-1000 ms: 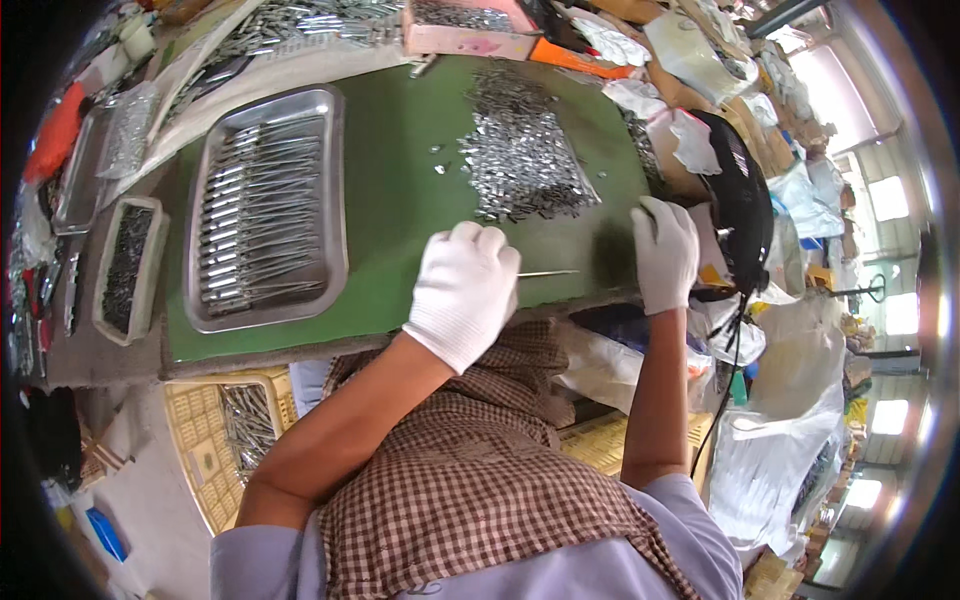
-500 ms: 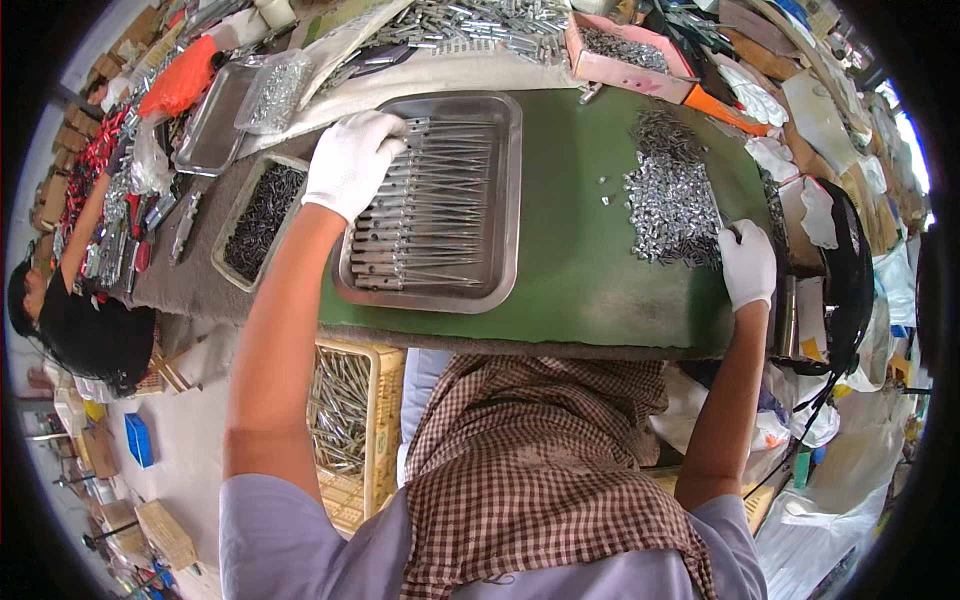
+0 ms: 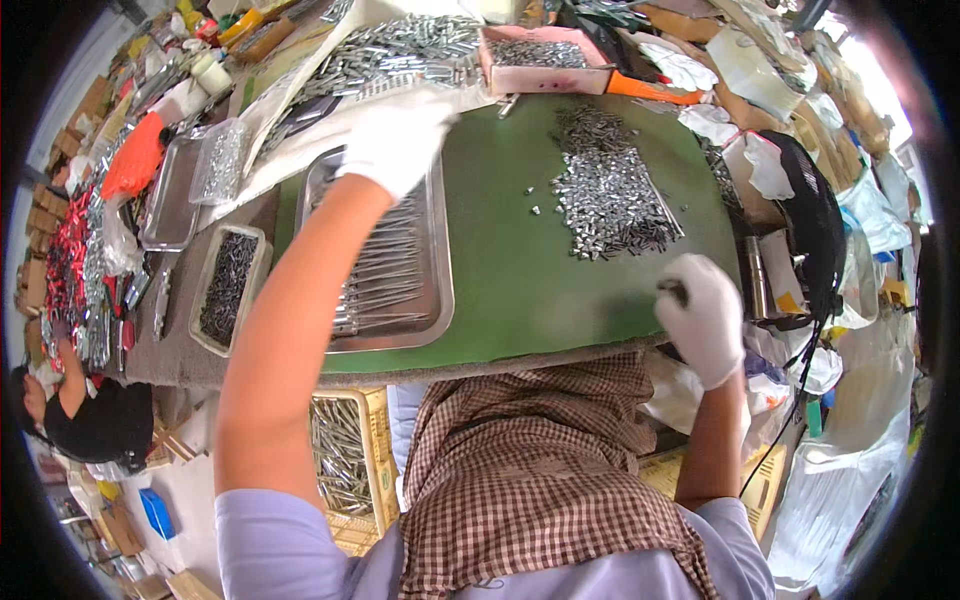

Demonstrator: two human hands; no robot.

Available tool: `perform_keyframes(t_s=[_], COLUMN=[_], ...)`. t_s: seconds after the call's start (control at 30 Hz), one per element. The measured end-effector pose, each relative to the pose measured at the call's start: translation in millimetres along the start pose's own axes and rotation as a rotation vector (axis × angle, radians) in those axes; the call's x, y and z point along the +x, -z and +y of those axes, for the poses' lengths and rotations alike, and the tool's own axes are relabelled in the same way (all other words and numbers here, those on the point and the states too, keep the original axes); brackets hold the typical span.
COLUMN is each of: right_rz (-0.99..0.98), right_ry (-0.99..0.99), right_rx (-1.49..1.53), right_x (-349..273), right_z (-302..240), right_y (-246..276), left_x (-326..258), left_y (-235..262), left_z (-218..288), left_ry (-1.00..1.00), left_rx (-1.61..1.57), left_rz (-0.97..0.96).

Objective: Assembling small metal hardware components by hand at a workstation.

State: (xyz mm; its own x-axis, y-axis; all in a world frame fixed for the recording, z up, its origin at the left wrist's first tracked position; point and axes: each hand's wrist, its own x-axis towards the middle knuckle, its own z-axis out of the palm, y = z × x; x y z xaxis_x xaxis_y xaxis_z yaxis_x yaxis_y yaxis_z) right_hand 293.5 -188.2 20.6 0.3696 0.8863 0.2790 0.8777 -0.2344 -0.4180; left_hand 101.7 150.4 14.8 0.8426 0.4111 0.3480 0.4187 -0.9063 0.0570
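My left hand (image 3: 395,140), in a white glove and blurred by motion, is stretched out over the far end of a steel tray (image 3: 440,320) that holds several long thin metal rods (image 3: 385,285). Whether it holds anything I cannot tell. My right hand (image 3: 702,315), also gloved, is near the front right edge of the green mat (image 3: 505,270) and pinches a small dark metal piece (image 3: 672,292). A heap of small shiny metal pieces (image 3: 605,195) lies on the mat, beyond my right hand.
A smaller tray of dark parts (image 3: 228,285) and a flat steel tray (image 3: 172,195) lie to the left. At the back stand a pink box of parts (image 3: 540,55) and more metal pieces. A black fan (image 3: 812,230) is at right, a yellow crate (image 3: 345,460) below, a person (image 3: 75,415) at left.
My left hand went from the mat's middle out to the tray and then toward its far end. My right hand pulled back from the heap toward the mat's front edge.
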Motion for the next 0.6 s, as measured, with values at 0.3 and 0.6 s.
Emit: perform_keyframes(t_s=[0.3,0.6], right_rz=[0.062,0.039], right_ry=[0.05,0.045], right_rx=[0.043,-0.098], right_x=[-31,-33], right_z=[-27,-3], right_y=[-16,-24], left_x=[99,23], left_y=[-93,17], left_z=[33,120], left_ry=[0.434,-0.313], left_rx=[0.089,0.271], left_rz=[-0.146,-0.195])
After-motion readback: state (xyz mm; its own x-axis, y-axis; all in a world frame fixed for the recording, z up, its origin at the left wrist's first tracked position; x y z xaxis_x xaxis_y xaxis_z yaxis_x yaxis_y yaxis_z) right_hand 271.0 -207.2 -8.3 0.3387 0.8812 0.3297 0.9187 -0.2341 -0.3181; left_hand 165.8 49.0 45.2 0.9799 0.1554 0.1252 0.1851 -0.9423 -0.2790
